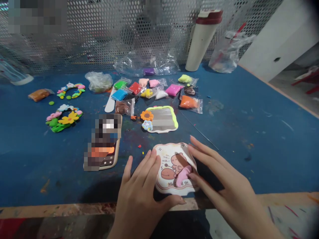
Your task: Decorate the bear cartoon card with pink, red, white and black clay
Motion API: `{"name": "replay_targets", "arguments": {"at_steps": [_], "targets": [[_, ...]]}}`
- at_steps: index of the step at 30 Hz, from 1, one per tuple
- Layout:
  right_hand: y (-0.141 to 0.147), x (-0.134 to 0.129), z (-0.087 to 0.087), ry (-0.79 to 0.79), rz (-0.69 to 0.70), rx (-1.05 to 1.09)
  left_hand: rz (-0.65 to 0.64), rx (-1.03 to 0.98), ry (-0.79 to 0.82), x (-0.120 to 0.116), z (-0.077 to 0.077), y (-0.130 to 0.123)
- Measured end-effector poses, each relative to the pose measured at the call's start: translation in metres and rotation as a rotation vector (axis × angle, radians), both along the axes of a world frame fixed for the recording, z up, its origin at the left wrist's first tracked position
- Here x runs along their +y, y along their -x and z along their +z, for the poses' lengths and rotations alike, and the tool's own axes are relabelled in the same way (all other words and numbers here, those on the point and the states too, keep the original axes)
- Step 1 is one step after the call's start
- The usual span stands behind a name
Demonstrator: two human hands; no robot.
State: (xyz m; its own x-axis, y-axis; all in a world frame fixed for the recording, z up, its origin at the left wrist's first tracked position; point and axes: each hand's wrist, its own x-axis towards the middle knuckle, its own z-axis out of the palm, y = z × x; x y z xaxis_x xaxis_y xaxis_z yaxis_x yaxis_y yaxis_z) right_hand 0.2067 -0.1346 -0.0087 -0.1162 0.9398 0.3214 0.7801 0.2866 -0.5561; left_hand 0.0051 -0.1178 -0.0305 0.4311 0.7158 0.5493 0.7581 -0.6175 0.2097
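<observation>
Closest to the camera, two bare hands, wrists low, angled in from the bottom edge of the view. Left hand (139, 189): fingers (143, 166) spread apart, tips placed on the left edge of a printed cartoon card (164, 162), thumb (171, 200) stretched along the card's lower edge. Right hand (224, 182): fingers (206, 154) slightly fanned, tips over the card's right side, just beside a strip of pink modelling clay (183, 176) laid on the card, no pinch seen. Card set flat on a blue worktable (249, 159), between both hands. Beyond the card, a mirror-like plate framed in lime-green clay (161, 119), a clay sunflower (147, 115) at its edge, then bagged packets of coloured clay (171, 89). Left of the card, a pixelated phone in a beige case (117, 156); farther left, two clay flower wreaths (64, 119).
</observation>
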Motion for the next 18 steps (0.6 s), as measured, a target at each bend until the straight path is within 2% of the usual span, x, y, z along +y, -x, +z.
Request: {"name": "replay_targets", "arguments": {"at_steps": [3, 6, 10, 14, 18], "targets": [[-0.005, -0.004, -0.003, -0.031, -0.049, -0.017, 0.008, 0.012, 0.002, 0.0, 0.0, 0.0], [-0.004, -0.01, -0.011, -0.065, -0.082, -0.129, 0.0, 0.033, 0.006, 0.0, 0.002, -0.001], [0.005, -0.02, -0.019, -0.087, -0.006, -0.277, -0.008, 0.073, 0.011, 0.0, 0.003, 0.0], [0.011, -0.026, -0.018, -0.123, -0.007, -0.206, -0.011, 0.075, -0.008, 0.0, 0.002, 0.001], [0.016, -0.023, -0.016, -0.167, 0.085, -0.226, -0.009, 0.071, -0.028, 0.0, 0.001, 0.0]]}}
